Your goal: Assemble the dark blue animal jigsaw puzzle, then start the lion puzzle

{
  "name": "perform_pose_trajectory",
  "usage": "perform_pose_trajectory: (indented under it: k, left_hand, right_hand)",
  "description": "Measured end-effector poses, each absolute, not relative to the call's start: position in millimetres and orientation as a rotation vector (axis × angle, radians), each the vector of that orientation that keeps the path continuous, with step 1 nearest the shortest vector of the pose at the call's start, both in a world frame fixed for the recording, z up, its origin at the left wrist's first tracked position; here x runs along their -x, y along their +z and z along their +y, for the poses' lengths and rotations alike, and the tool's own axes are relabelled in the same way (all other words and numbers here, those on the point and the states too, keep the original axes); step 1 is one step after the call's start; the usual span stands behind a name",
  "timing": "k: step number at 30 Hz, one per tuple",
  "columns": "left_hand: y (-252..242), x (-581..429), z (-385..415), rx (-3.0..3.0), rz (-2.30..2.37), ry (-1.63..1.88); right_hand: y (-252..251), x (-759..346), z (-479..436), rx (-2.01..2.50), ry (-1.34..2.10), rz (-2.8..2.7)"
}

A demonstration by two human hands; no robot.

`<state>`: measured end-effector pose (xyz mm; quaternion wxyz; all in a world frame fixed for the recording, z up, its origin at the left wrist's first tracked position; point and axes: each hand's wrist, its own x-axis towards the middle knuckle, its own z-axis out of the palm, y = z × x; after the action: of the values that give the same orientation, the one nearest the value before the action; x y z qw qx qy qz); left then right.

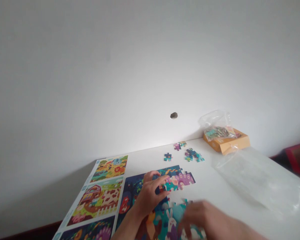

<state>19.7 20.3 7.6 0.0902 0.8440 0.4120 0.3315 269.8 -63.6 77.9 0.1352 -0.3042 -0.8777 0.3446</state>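
A partly assembled jigsaw puzzle [155, 223] with a dark night forest and animals lies on the white table. My left hand [150, 191] rests on its upper part, thumb and fingers apart, fingertips touching the joined pieces. Right of those fingertips, a purple section [186, 179] sticks out from the assembled part. My right hand [205, 216], smeared by motion, is over the lower right of the puzzle by the white rabbit [170, 221]. Its fingers curl downward, and I cannot make out whether they hold a piece.
Several loose puzzle pieces [193, 155] lie toward the wall, one piece [168, 156] apart. A picture sheet [97, 200] lies at left. At back right, a bag of pieces [218, 131] sits on a yellow box [230, 145]. An clear plastic bag [262, 180] spreads along the right.
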Motion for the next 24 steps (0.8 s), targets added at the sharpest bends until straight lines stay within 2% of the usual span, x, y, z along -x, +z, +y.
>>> perform_pose_trajectory:
  k: [3,5,10,24]
  left_hand:
    - [9,-20,20,-2.501,1.24,0.982]
    - [9,-20,20,-2.504,1.225,0.976]
    - [8,-19,22,-2.515,1.198,1.002]
    - [8,-20,20,-2.522,1.191,0.993]
  right_hand:
    - [62,-271,-8,1.118,0.619,-2.38]
    - [46,-266,16,1.109,0.493,-2.323]
    - [24,-256,23,0.968,0.463,-2.295]
    - [28,-262,22,0.987,0.393,-2.31]
